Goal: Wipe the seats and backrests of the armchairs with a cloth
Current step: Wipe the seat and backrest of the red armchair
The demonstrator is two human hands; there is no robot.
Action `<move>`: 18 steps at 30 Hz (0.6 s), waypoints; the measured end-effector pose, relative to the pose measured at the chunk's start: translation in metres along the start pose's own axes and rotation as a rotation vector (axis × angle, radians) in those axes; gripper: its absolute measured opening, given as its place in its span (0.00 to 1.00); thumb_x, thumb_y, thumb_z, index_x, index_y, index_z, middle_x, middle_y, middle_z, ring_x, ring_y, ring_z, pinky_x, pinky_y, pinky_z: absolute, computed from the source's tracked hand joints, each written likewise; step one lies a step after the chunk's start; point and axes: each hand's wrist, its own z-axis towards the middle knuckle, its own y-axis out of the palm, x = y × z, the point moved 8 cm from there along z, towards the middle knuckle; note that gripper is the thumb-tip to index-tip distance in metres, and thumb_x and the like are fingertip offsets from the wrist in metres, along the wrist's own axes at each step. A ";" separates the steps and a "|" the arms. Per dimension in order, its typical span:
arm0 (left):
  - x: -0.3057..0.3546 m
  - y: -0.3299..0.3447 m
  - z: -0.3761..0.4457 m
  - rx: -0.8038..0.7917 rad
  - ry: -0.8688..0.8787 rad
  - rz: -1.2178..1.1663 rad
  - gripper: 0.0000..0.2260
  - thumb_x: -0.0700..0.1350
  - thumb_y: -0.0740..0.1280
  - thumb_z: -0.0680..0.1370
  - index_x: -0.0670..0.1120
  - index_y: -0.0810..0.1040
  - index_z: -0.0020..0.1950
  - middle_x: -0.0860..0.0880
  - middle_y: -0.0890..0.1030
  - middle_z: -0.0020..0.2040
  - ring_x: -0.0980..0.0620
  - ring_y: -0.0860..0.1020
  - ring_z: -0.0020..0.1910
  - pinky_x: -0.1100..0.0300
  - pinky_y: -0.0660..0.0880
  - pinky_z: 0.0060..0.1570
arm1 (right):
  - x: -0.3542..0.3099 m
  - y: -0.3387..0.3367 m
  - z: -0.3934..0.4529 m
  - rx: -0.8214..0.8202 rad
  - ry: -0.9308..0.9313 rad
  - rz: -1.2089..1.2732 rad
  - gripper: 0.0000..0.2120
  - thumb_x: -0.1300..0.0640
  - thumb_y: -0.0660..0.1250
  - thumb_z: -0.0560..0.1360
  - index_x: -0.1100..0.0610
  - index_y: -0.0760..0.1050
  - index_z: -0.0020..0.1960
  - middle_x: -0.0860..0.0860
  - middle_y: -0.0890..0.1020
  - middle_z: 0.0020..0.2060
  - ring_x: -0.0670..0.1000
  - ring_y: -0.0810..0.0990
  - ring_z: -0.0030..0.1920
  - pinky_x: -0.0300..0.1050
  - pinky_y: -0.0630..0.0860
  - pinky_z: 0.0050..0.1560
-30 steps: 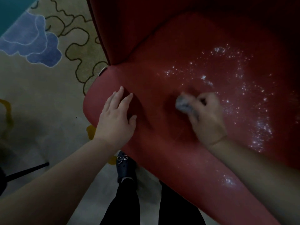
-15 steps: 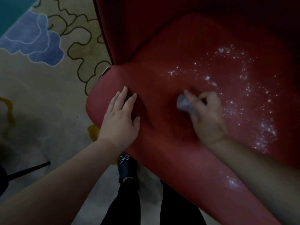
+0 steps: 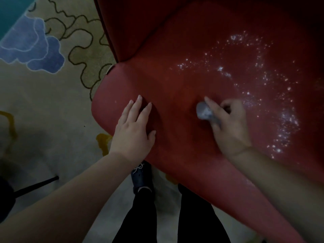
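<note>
Red smooth-surfaced armchair seat (image 3: 184,81) fills most of the view, its rounded front edge turned toward the person, and it is only partly wiped. A broad scatter of white glistening specks (image 3: 273,95) — droplets or powder, which cannot be told — is spread in an arc over the far right of the seat, from near the back down toward the front edge, with a fainter patch lower on the right. The left and middle of the seat, where both hands are placed, show almost no specks, so that part is judged done or nearly so. The dark red upright backrest (image 3: 140,20) is seen only at the top of the frame, in shadow; whether it has been wiped cannot be told, and no other armchair is in view. By this reckoning much is left: the speckled right of this seat, its backrest, and the other chairs named in the task.

The left hand (image 3: 135,132) is laid flat on the seat near the front left corner, fingers straight and slightly spread, nothing held — a brace, it is judged. The right hand (image 3: 228,125) is curled round a small bunched pale grey cloth (image 3: 204,112), which is pressed to the middle of the seat, just left of the nearest specks.

Below the seat edge, a dark perforated clog with a small beaded bow (image 3: 140,176) is seen on the patterned beige carpet (image 3: 43,106).
</note>
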 end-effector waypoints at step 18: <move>0.006 0.001 0.004 0.030 0.019 0.021 0.30 0.48 0.64 0.77 0.49 0.58 0.77 0.46 0.53 0.79 0.45 0.49 0.77 0.50 0.49 0.75 | -0.028 0.012 -0.049 0.114 0.077 0.029 0.30 0.69 0.68 0.70 0.48 0.74 0.68 0.57 0.72 0.49 0.59 0.72 0.48 0.59 0.73 0.49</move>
